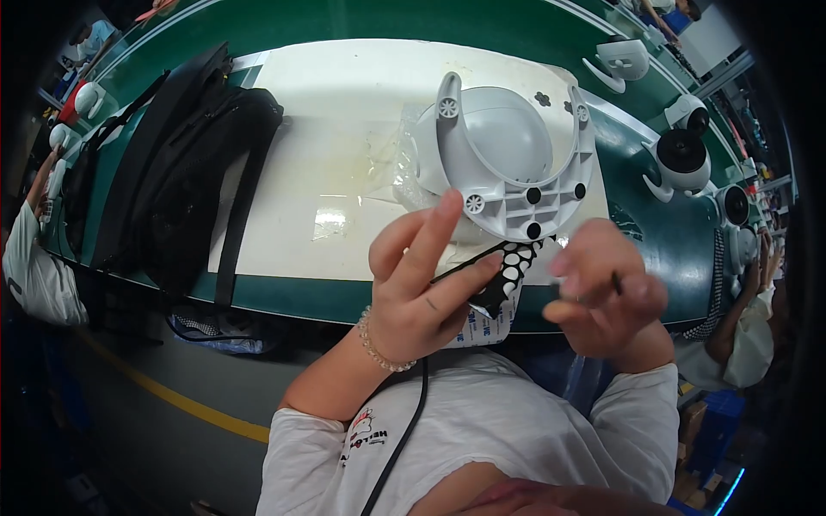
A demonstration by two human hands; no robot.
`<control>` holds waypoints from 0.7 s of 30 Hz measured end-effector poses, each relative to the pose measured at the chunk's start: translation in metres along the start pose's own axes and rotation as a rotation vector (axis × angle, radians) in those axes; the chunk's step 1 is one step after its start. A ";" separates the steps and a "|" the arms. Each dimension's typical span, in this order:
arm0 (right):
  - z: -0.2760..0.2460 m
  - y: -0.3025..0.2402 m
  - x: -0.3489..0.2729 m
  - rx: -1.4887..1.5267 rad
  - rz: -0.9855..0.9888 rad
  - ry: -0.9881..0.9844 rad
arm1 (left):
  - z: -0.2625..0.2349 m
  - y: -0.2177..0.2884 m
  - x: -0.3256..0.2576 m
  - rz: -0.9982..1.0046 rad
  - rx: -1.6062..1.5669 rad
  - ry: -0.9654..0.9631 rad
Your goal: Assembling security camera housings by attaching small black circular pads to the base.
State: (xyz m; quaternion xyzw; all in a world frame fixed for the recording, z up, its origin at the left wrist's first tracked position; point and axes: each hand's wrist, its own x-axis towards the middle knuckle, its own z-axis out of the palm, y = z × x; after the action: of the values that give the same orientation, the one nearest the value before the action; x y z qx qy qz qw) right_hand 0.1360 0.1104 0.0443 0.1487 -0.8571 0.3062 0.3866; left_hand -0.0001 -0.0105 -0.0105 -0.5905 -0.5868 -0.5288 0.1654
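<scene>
We noted our left hand (426,288) raised at about 6 o'clock of the white pad (344,146), fingers closed on a black sheet of round adhesive dots (508,271) with pale backing, index finger extended toward 12 o'clock. Our right hand (607,288) sat just at 3 o'clock of that sheet, fingertips pinched narrow; whether it held anything small we could not tell, since it was blurred. The white domed camera housing (508,146) with its curved bracket lay on the pad at 12 o'clock of both hands, its base nearly touching the sheet's upper end. A black backpack (185,172) lay at 9 o'clock; several white cameras (680,159) stood on the green conveyor belt (680,249) at 2 o'clock.
</scene>
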 end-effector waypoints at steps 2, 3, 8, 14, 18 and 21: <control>0.009 0.000 0.007 0.275 0.137 0.145 | 0.004 -0.002 -0.003 0.040 0.003 0.032; 0.009 -0.001 0.009 0.276 0.139 0.145 | 0.005 -0.004 -0.004 0.078 0.011 0.067; 0.007 -0.004 0.007 0.232 0.205 -0.136 | 0.003 -0.002 0.001 0.062 -0.011 0.076; -0.005 -0.007 0.026 0.256 0.268 -0.510 | -0.002 -0.004 0.001 -0.037 -0.073 -0.007; 0.014 -0.002 0.016 0.184 0.066 -0.410 | -0.003 -0.002 0.003 -0.093 -0.136 -0.012; 0.019 -0.005 0.017 0.020 -0.081 -0.250 | -0.003 -0.004 0.003 -0.093 -0.171 -0.006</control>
State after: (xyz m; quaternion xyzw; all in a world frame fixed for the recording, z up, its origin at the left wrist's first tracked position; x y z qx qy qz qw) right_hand 0.1166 0.0943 0.0491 0.2238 -0.8888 0.2781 0.2873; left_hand -0.0058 -0.0103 -0.0092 -0.5761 -0.5668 -0.5823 0.0879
